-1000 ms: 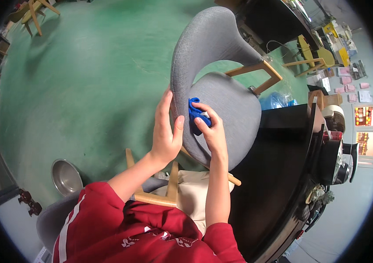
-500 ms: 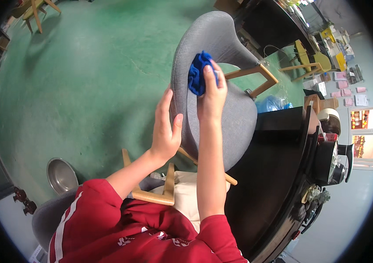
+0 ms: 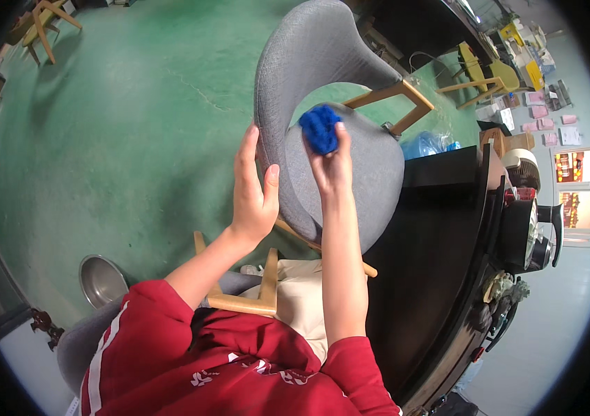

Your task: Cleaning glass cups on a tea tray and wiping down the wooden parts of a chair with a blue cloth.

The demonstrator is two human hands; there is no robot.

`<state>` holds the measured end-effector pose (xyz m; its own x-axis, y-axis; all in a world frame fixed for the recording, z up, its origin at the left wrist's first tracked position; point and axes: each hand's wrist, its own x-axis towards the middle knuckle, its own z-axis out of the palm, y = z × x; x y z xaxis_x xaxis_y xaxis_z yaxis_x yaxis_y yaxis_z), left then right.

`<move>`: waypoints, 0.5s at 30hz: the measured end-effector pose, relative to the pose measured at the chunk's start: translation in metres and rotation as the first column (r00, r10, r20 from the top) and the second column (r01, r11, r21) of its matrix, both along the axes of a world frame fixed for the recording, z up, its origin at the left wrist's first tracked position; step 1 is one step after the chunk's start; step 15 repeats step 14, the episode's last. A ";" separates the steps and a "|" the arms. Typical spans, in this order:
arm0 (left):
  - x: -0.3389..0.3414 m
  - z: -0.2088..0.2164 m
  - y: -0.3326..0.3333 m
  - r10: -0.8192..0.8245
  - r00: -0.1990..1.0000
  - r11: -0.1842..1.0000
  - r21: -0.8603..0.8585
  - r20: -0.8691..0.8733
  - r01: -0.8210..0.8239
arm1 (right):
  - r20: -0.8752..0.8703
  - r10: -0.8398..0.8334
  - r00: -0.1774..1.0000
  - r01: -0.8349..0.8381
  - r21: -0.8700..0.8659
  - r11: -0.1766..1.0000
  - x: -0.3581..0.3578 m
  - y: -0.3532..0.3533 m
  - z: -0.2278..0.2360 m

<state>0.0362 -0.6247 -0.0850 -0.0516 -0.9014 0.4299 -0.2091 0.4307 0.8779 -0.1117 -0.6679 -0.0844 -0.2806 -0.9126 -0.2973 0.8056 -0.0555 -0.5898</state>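
Note:
A grey upholstered chair [image 3: 368, 187] with a curved backrest and wooden arms stands in front of me. My right hand [image 3: 334, 161] is closed round a bunched blue cloth [image 3: 320, 129], held over the seat near the inner side of the backrest. Whether the cloth touches the fabric I cannot tell. My left hand [image 3: 254, 191] lies along the outer side of the backrest, fingers stretched out and thumb apart, holding nothing.
A dark table [image 3: 433, 236] stands right of the chair, close to the seat. A metal bowl [image 3: 103, 279] sits on the green floor at left. Wooden chair arms [image 3: 246, 303] are near my lap. A blue plastic bag [image 3: 425, 145] lies behind the seat.
My right hand has moved the cloth from the backrest's inner face down toward the seat, and the cloth is more bunched. The chair appears slightly higher and further left in view.

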 end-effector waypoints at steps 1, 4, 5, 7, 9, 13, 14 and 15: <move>-0.002 -0.001 0.000 0.005 1.000 1.000 -0.008 0.013 -0.005 | 0.165 0.032 0.986 -0.011 -0.129 0.992 -0.007 -0.002 -0.005; -0.001 0.000 0.000 0.008 1.000 1.000 -0.031 0.016 -0.007 | 0.222 0.140 0.965 -0.080 -0.261 0.962 -0.003 -0.004 -0.007; 0.000 -0.001 0.000 0.011 1.000 0.999 -0.030 0.018 -0.010 | 0.119 0.186 0.975 -0.151 -0.254 0.955 0.004 -0.003 -0.005; 0.003 -0.003 0.000 0.005 1.000 1.000 0.009 -0.015 -0.005 | -0.282 0.188 0.941 -0.236 -0.147 0.961 0.023 0.001 -0.002; 0.001 -0.002 -0.003 0.002 1.000 1.000 0.004 -0.002 -0.002 | -0.498 0.153 0.853 -0.241 -0.118 0.963 0.020 -0.001 -0.006; 0.001 -0.005 -0.006 0.004 1.000 1.000 -0.016 0.017 -0.003 | -0.583 0.142 0.800 -0.262 -0.125 0.957 0.017 -0.002 -0.010; 0.001 -0.006 -0.006 0.003 1.000 1.000 -0.025 0.030 -0.002 | -0.575 0.158 0.803 -0.272 -0.117 0.955 0.016 -0.002 -0.008; 0.001 -0.006 -0.006 0.003 1.000 1.000 -0.025 0.030 -0.002 | -0.575 0.158 0.803 -0.272 -0.117 0.955 0.016 -0.002 -0.008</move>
